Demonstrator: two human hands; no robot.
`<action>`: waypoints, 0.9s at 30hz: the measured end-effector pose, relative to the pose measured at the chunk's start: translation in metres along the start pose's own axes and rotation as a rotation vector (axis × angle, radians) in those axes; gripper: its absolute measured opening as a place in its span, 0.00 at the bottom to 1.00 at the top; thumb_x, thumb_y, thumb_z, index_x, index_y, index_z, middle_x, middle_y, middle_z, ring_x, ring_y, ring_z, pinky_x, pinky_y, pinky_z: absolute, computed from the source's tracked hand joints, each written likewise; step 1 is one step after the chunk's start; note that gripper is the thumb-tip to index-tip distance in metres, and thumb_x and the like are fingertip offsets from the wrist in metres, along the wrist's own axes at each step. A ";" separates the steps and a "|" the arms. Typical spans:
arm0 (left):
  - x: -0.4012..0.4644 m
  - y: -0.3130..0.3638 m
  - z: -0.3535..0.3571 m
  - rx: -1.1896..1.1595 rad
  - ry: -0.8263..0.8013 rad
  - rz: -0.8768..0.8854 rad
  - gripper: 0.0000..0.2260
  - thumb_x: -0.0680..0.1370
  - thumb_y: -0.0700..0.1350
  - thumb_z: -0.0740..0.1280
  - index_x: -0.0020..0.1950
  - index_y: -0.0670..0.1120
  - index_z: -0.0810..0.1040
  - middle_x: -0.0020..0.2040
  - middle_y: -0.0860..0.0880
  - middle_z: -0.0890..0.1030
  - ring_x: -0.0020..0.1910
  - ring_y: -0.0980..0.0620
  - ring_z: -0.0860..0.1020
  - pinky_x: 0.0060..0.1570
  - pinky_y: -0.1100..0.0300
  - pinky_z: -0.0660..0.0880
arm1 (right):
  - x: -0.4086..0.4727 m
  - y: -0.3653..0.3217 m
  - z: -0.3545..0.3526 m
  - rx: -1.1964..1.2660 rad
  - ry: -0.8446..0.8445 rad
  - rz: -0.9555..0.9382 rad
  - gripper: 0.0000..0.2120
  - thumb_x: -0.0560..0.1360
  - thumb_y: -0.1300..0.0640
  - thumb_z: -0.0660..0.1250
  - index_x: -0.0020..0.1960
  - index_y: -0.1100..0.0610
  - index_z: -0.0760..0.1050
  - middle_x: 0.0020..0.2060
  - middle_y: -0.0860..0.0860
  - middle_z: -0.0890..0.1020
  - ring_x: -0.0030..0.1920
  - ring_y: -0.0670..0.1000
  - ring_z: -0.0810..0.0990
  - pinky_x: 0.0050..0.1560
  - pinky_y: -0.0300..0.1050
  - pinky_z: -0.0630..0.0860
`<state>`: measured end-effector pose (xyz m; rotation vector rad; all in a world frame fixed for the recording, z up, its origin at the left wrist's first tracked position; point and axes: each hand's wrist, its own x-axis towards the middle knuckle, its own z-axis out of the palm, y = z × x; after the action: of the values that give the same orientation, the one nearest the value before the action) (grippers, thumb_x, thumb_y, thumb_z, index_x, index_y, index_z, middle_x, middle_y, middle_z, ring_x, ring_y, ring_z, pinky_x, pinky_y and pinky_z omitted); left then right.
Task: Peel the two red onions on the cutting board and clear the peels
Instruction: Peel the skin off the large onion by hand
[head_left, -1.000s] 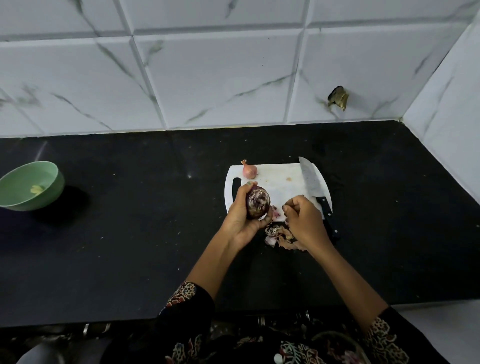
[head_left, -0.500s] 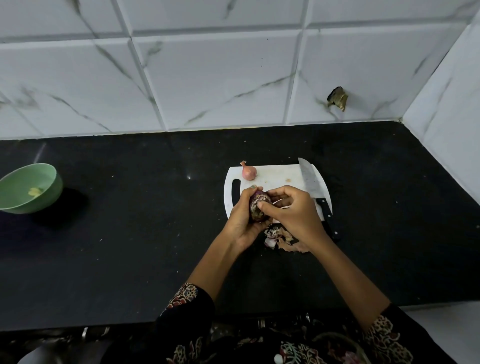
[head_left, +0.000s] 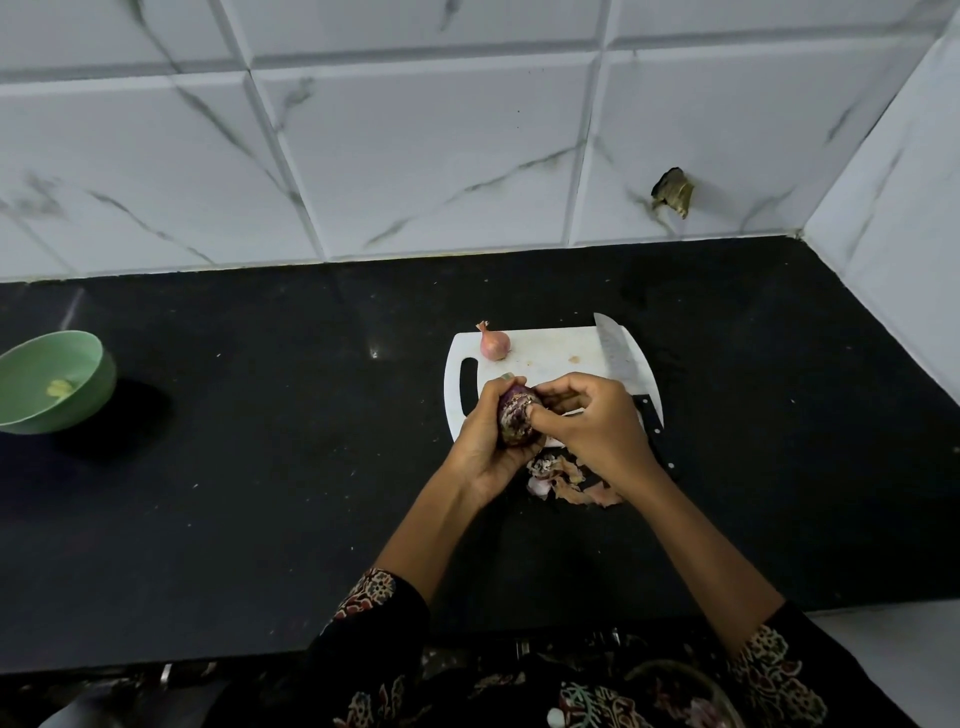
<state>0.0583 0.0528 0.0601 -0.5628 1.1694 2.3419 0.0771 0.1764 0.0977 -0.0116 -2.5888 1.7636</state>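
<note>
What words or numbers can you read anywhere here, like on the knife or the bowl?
None: no word, number or sign can be read in this picture.
knife: the blade shows no readable brand or print.
green bowl: plain, no label.
cutting board: plain white, only small stains.
wall tiles: grey veins, no writing.
sleeves: a flower-like pattern, no letters.
</note>
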 end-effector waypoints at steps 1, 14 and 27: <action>0.000 0.001 0.001 -0.004 0.009 -0.001 0.27 0.75 0.53 0.66 0.70 0.41 0.70 0.65 0.40 0.77 0.58 0.47 0.77 0.51 0.57 0.75 | 0.001 0.000 0.000 -0.001 -0.002 -0.002 0.09 0.67 0.60 0.73 0.47 0.55 0.80 0.38 0.45 0.83 0.38 0.38 0.81 0.37 0.29 0.76; 0.003 0.006 0.000 -0.101 -0.059 0.000 0.07 0.76 0.49 0.65 0.44 0.46 0.78 0.43 0.46 0.81 0.42 0.51 0.79 0.43 0.58 0.75 | 0.009 0.005 -0.003 0.198 -0.005 0.104 0.07 0.71 0.64 0.70 0.47 0.55 0.81 0.42 0.50 0.84 0.45 0.48 0.83 0.46 0.42 0.81; 0.002 0.004 -0.001 -0.078 -0.079 0.008 0.07 0.77 0.49 0.65 0.47 0.46 0.78 0.46 0.45 0.83 0.44 0.51 0.81 0.46 0.57 0.76 | 0.008 0.003 0.003 0.129 0.011 0.099 0.07 0.68 0.59 0.74 0.46 0.55 0.80 0.39 0.48 0.84 0.39 0.43 0.83 0.38 0.37 0.80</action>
<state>0.0549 0.0508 0.0612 -0.4884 1.0510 2.4017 0.0687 0.1748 0.0939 -0.1508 -2.5033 1.9538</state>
